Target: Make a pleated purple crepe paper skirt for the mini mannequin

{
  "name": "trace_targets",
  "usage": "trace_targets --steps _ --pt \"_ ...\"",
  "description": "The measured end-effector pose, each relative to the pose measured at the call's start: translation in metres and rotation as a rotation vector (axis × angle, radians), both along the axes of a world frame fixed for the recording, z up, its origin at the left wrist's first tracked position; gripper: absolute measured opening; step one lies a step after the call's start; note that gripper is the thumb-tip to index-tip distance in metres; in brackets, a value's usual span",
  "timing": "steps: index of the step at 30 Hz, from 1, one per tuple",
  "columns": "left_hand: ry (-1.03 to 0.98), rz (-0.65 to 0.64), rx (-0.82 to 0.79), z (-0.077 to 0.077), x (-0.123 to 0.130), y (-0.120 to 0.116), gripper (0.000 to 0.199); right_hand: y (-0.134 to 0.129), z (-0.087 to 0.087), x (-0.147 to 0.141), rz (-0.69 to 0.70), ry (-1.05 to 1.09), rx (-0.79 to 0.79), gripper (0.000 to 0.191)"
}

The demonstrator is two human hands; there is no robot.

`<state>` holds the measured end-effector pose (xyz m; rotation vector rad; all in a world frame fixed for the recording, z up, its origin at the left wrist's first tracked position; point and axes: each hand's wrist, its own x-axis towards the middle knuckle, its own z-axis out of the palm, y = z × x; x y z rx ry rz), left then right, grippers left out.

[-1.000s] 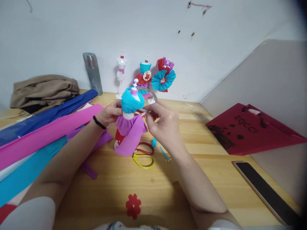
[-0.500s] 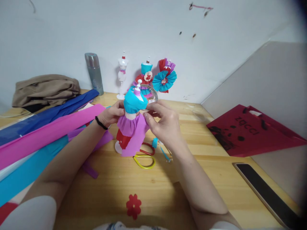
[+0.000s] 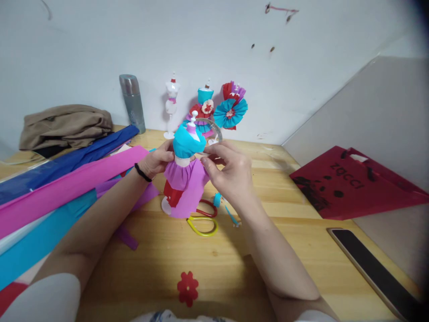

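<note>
A small dress form (image 3: pixel 188 141) stands slightly tilted between my hands, wrapped in a turquoise paper top with a pale band at the waist. Below the band hangs a gathered purple paper skirt (image 3: pixel 189 190), with a red piece showing at its lower left. My left hand (image 3: pixel 161 157) grips the dress form's side at the waist, its far fingers hidden behind the figure. At the waist's other side, my right hand (image 3: pixel 229 167) pinches the edge of the purple paper between thumb and fingers. Scissors with red and yellow handles (image 3: pixel 203 226) lie just behind the skirt, blades hidden.
Crepe paper rolls (image 3: pixel 73 179) cover the left side. Dressed mini forms (image 3: pixel 205 96) and a bottle (image 3: pixel 132 105) stand by the wall. A red flower cutout (image 3: pixel 187 289) lies in front; turquoise scraps (image 3: pixel 231 216), a phone (image 3: pixel 372 268) and a red bag (image 3: pixel 355 183) are rightward.
Hardly anything differs: both hands keep their hold on the dress form and purple paper. The whole view has shifted very slightly.
</note>
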<state>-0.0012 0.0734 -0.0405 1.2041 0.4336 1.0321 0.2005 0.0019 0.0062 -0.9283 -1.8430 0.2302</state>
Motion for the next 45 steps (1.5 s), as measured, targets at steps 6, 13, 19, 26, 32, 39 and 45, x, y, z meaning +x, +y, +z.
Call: trace_targets --steps 6,13,19,26,32,39,45 --pt "-0.001 0.002 0.069 0.012 0.003 -0.004 0.054 0.002 -0.002 0.001 -0.03 -0.006 -0.023 0.008" --pt "0.121 0.078 0.136 0.03 -0.013 -0.013 0.044 0.003 -0.003 -0.001 -0.063 -0.007 -0.011 0.01" --pt "0.298 0.226 0.134 0.045 -0.02 -0.037 0.041 0.004 -0.006 -0.003 -0.099 -0.017 -0.007 0.009" --pt "0.522 0.446 0.301 0.057 0.001 -0.079 0.035 0.004 -0.006 -0.003 -0.137 -0.03 0.008 0.01" --pt "0.526 0.508 0.262 0.059 0.008 -0.081 0.041 0.0 -0.002 -0.004 -0.12 -0.02 0.015 0.011" --pt "0.461 0.367 0.211 0.056 0.004 -0.069 0.042 -0.003 0.001 -0.004 -0.126 -0.023 -0.008 0.01" --pt "0.433 0.266 0.282 0.048 -0.003 -0.056 0.039 -0.003 0.003 -0.004 -0.118 -0.037 -0.029 0.008"
